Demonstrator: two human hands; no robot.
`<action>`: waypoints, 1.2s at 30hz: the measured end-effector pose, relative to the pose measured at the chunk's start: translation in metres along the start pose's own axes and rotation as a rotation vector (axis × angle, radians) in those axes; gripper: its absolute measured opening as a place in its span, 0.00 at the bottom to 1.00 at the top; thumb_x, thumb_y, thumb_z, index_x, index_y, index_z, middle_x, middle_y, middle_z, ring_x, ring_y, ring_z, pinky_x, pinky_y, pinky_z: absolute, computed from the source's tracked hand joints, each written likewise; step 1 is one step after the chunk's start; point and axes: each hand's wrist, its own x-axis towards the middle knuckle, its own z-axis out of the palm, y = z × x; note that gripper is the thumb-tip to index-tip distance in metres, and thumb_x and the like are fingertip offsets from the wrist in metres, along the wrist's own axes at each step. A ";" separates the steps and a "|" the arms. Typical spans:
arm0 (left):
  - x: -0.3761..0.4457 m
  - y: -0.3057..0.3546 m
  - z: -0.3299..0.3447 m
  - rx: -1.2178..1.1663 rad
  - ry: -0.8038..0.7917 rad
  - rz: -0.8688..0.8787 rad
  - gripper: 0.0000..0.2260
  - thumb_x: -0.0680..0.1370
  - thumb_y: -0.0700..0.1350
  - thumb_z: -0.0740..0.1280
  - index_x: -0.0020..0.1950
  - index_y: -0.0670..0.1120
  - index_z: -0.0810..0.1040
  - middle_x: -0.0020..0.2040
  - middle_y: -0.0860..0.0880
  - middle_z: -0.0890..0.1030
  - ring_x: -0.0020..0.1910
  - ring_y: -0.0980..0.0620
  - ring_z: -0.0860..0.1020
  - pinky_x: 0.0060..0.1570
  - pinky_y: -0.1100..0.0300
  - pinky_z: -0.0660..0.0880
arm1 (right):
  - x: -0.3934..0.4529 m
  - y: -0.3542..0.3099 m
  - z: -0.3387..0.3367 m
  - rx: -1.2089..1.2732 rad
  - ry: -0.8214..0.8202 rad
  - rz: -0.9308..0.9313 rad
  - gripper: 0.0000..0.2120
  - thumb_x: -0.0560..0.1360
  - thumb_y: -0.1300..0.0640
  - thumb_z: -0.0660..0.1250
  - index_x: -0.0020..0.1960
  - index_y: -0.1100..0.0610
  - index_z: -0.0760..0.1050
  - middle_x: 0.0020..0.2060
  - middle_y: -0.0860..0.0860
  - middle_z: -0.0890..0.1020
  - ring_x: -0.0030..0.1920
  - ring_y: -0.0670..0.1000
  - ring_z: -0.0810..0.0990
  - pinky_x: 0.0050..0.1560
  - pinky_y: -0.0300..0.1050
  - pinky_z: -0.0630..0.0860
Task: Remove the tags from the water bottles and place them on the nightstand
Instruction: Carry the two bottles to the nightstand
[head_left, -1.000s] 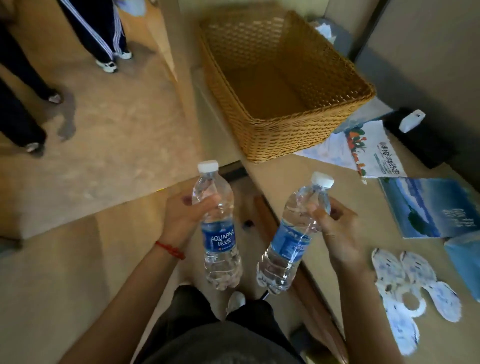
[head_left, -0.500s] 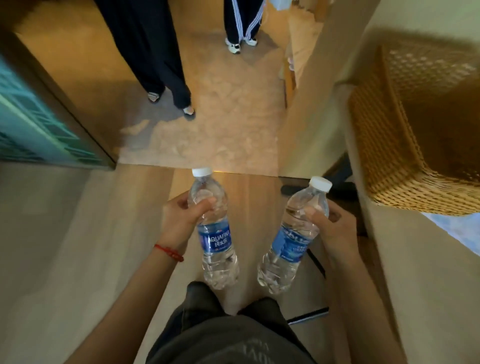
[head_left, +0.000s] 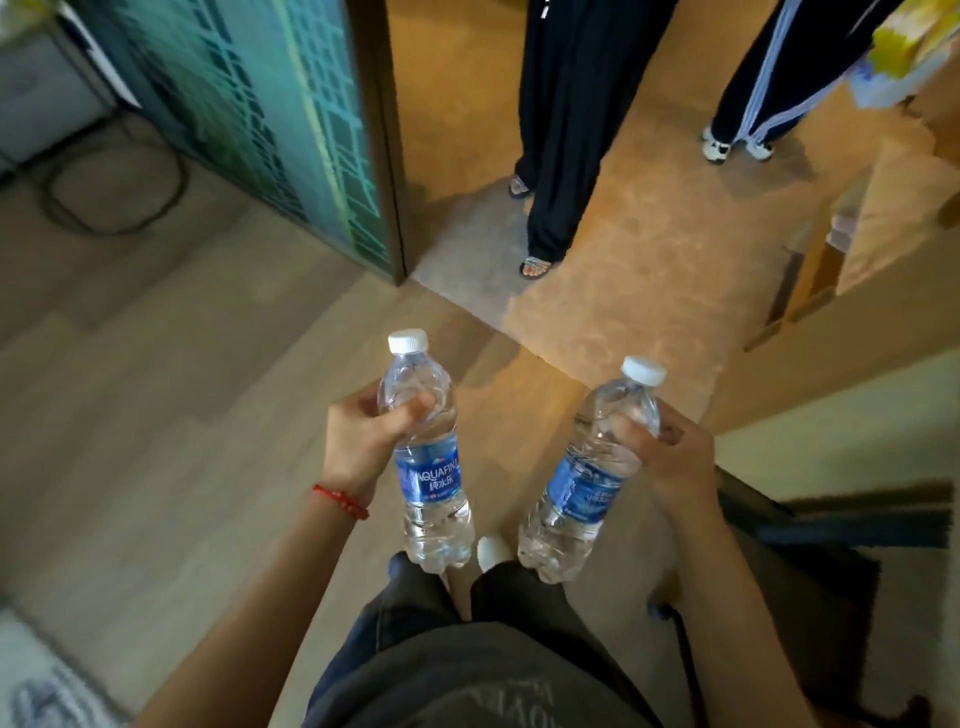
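Observation:
I hold two clear water bottles with white caps and blue labels in front of my waist. My left hand (head_left: 363, 441) grips the left bottle (head_left: 428, 457) around its shoulder, and that bottle stands upright. My right hand (head_left: 662, 452) grips the right bottle (head_left: 587, 478) just below its neck; this one leans with its cap toward the right. No tag hangs from either neck. No nightstand is in view.
Two people stand ahead on the tan floor: dark trousers with sandals (head_left: 566, 130) and striped track trousers with sneakers (head_left: 753, 93). A teal patterned door panel (head_left: 291, 114) stands at the upper left. A dark chair (head_left: 831, 525) is close on my right.
My view has swung left: the wicker basket and the tabletop with paper tags have left the frame, and the teal door and standing people have come in. Both hands keep their bottles.

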 end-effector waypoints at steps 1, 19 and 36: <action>-0.001 -0.001 -0.005 -0.021 0.046 -0.007 0.11 0.57 0.53 0.74 0.33 0.49 0.82 0.31 0.55 0.83 0.31 0.58 0.81 0.31 0.67 0.75 | 0.009 -0.004 0.007 -0.003 -0.053 -0.017 0.14 0.68 0.67 0.71 0.34 0.47 0.80 0.28 0.38 0.83 0.31 0.36 0.80 0.31 0.28 0.74; -0.050 -0.003 -0.075 -0.276 0.836 -0.021 0.16 0.56 0.54 0.74 0.37 0.45 0.81 0.30 0.53 0.82 0.32 0.55 0.79 0.33 0.63 0.77 | 0.077 -0.060 0.183 -0.074 -0.897 -0.162 0.10 0.57 0.45 0.70 0.34 0.49 0.81 0.31 0.40 0.83 0.34 0.37 0.80 0.35 0.28 0.74; -0.187 -0.024 -0.335 -0.390 1.327 0.000 0.03 0.66 0.42 0.74 0.37 0.46 0.81 0.30 0.53 0.82 0.31 0.57 0.80 0.33 0.65 0.77 | -0.131 -0.061 0.459 -0.151 -1.388 -0.159 0.13 0.57 0.44 0.71 0.37 0.49 0.82 0.31 0.42 0.83 0.33 0.40 0.80 0.34 0.31 0.75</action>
